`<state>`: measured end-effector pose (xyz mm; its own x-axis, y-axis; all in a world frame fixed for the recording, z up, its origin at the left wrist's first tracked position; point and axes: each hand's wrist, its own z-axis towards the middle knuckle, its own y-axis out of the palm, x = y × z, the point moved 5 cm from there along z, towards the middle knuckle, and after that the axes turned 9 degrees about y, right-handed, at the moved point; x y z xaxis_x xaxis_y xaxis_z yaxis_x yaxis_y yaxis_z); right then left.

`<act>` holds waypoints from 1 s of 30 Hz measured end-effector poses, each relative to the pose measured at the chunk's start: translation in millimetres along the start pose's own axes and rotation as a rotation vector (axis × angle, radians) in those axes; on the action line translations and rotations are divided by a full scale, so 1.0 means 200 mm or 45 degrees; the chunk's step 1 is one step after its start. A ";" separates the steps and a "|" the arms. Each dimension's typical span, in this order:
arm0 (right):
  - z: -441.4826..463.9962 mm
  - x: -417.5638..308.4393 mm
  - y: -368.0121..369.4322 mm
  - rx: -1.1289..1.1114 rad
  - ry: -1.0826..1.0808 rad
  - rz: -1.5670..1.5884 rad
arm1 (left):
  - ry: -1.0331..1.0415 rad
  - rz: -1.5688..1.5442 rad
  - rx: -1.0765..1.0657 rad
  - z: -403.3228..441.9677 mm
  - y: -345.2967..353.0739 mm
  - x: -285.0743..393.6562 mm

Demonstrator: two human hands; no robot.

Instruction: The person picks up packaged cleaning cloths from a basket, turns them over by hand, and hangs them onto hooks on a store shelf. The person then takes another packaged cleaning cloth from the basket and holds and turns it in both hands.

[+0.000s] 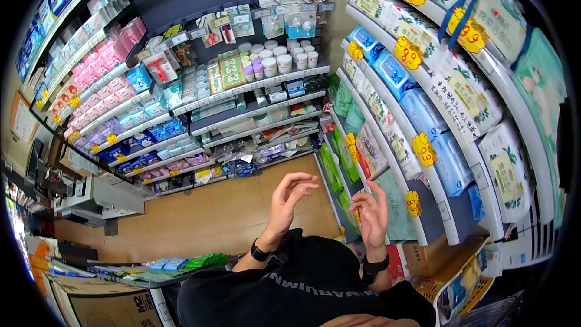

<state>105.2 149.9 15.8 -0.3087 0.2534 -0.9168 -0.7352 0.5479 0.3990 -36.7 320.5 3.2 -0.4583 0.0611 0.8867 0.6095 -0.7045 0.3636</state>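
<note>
My left hand (292, 198) is raised above the tiled floor, fingers loosely curved and apart, with nothing in it. My right hand (370, 215) is also raised, its palm turned inward and fingers spread and bent. It is nearest to the lower right shelf, in front of green packs (346, 160) and a pale green pack (394, 209). A small dark strip shows by its fingertips; I cannot tell whether it belongs to the shelf. Both wrists wear dark bands.
Tissue packs (469, 94) and blue wipes packs (422, 112) fill the right shelves, hung with yellow price tags (408, 52). Ahead, shelves hold white tubs (284, 64) and pink packs (115, 88). A yellow basket (431, 287) stands lower right, a cardboard box (106, 309) lower left.
</note>
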 end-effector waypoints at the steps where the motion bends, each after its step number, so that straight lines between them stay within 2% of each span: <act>1: -0.02 0.00 0.01 0.017 -0.017 -0.004 | 0.002 -0.015 -0.011 -0.01 -0.01 -0.01; 7: -0.18 0.04 0.09 0.125 0.036 -0.025 | -0.083 -0.063 -0.073 -0.08 -0.04 0.03; 14: -0.41 0.08 0.16 0.263 -0.041 -0.038 | -0.222 -0.109 -0.187 -0.23 -0.06 0.00; 19: -0.60 0.06 0.18 0.385 -0.093 -0.020 | -0.292 -0.179 -0.323 -0.29 0.03 -0.01; 30: -1.11 -0.02 0.09 0.878 -0.331 0.032 | -0.482 -0.245 -0.704 -0.50 0.37 -0.06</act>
<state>-41.0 -19.0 22.6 -0.1044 0.4067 -0.9076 -0.1568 0.8944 0.4188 -50.2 196.6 -7.9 -0.2066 0.3925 0.8962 0.0752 -0.9069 0.4146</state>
